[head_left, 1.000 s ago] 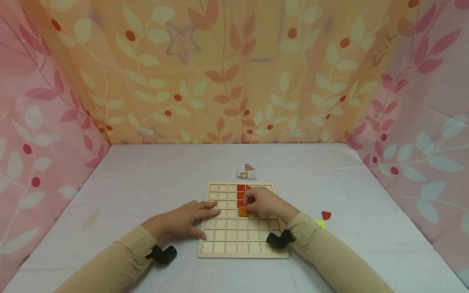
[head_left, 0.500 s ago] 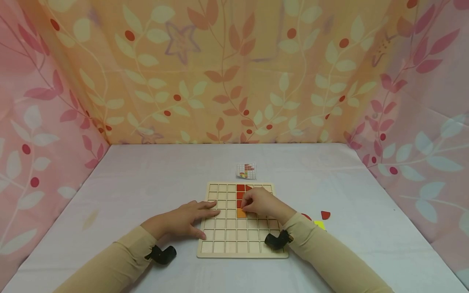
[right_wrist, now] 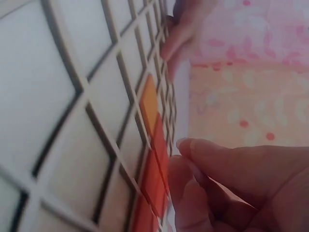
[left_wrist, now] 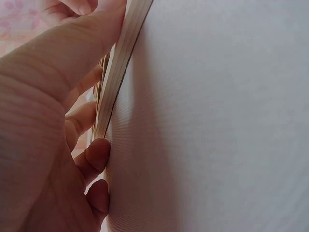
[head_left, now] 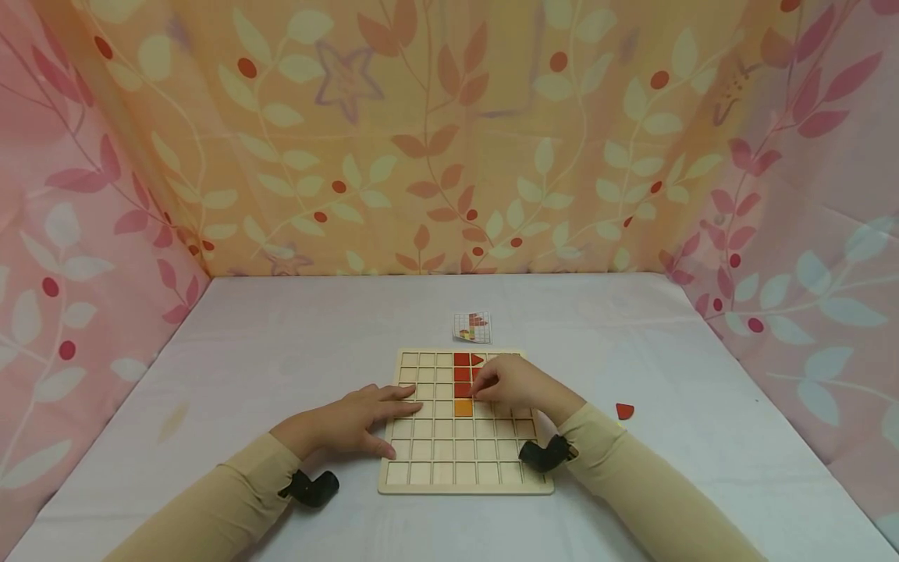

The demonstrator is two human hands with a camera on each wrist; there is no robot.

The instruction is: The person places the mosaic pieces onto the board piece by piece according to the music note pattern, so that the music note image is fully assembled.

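Note:
A wooden grid board (head_left: 442,451) lies on the table in front of me. My left hand (head_left: 351,417) rests on its left edge with the fingers spread; the left wrist view has the thumb (left_wrist: 63,53) along the board's side. One column holds red square tiles (head_left: 461,375), with an orange square tile (head_left: 463,407) seated in the cell below them. A red triangle (head_left: 477,360) sits beside the top square. My right hand (head_left: 513,382) hovers close over the red tiles, fingers curled. In the right wrist view its thumb and forefinger (right_wrist: 207,150) meet with nothing between them.
Behind the board lies a small printed pattern card (head_left: 473,328). To the right, a red rounded piece (head_left: 625,410) lies on the white tablecloth (head_left: 281,328); the right sleeve (head_left: 632,460) covers the area beside it. Flowered curtains (head_left: 435,140) stand at the back and both sides.
The right hand has let go of the orange tile, which now lies flat in its cell, and has moved slightly up and right. The left hand has stayed in place.

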